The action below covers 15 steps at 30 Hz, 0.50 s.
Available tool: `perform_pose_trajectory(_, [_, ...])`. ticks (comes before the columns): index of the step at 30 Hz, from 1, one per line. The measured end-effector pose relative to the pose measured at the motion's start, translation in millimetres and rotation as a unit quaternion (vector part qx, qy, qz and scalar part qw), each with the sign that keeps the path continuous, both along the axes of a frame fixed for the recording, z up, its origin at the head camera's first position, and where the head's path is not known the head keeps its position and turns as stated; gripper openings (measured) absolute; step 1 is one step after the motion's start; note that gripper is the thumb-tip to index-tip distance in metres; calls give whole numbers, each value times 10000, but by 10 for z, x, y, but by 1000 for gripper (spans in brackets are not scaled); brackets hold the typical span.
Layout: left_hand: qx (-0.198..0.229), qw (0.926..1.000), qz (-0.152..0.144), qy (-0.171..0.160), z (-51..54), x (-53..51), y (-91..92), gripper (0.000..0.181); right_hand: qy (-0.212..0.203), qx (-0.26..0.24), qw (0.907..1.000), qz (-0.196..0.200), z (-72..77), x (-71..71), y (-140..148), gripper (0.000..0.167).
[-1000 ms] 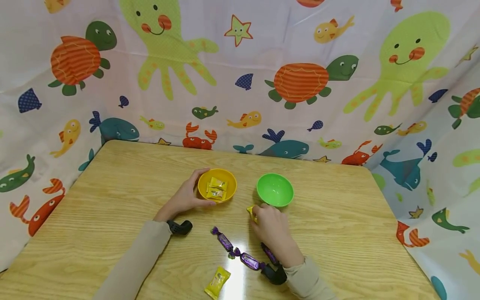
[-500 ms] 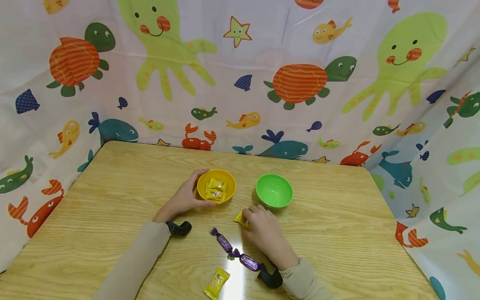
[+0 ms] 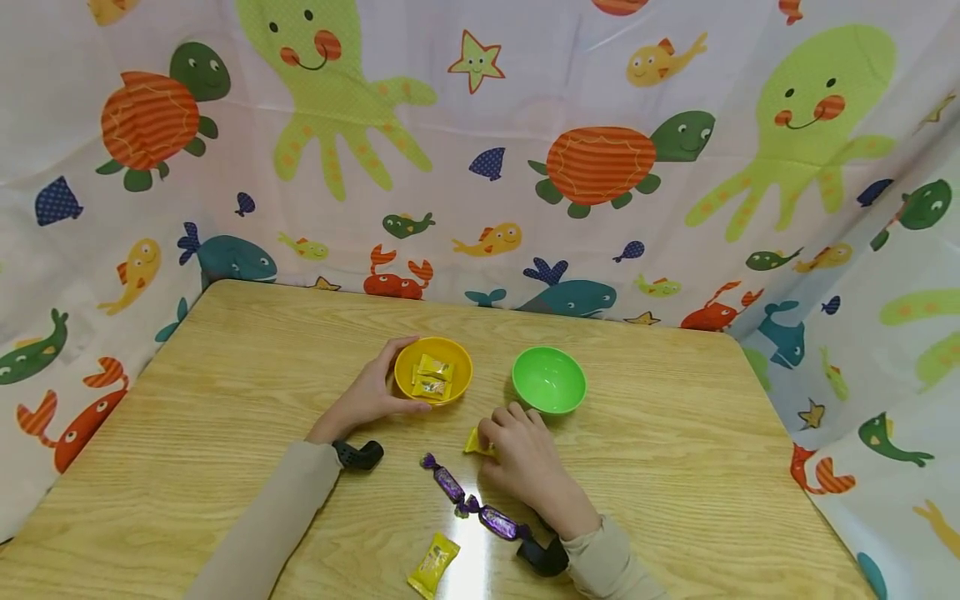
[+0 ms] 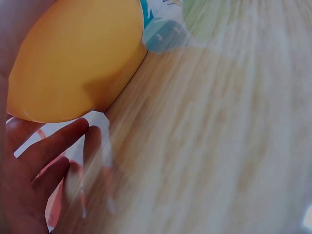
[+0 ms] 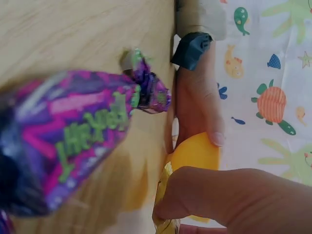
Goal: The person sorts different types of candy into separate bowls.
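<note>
nearest to the person, a loose yellow packet (image 3: 433, 567) lies on the wooden counter (image 3: 675, 467). a little farther, a black device (image 3: 543, 557) is worn at the right wrist. to the left of it, one purple candy (image 3: 498, 523) and a second purple candy (image 3: 448, 483) lie in a slanting line, their twisted ends meeting. the right wrist view shows a purple candy very close, with green letters on its wrapper.

beyond the candies, the right hand (image 3: 521, 450) pinches a held packet (image 3: 478, 443), also yellow, between thumb and fingers; i cannot tell if this packet touches the counter. the left hand (image 3: 371, 396) grasps the yellow bowl (image 3: 461, 362) from its left side, thumb along the near wall and fingers reaching around the far one. inside it, small packets (image 3: 432, 387) rest. to the right, just past the right hand, stands the green bowl (image 3: 550, 381). behind everything hangs a white cloth (image 3: 517, 92) printed with sea animals.
</note>
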<state>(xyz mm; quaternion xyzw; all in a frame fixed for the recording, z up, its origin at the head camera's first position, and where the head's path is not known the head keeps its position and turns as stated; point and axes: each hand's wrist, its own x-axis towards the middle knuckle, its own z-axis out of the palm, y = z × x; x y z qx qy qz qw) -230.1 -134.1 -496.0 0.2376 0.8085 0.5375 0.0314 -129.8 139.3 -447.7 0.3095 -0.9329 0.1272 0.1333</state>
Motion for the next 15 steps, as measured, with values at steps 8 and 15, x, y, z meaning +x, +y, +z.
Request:
perform_pose_trajectory(8, [-45,9999,-16,-143,281,141,16,102,193,-92,9996,195,232,-51,-39,26])
perform_pose_trajectory(15, [99,9999,-9,-92,127,70,7,105,69,-292,9993,241,522,-178,-83,22])
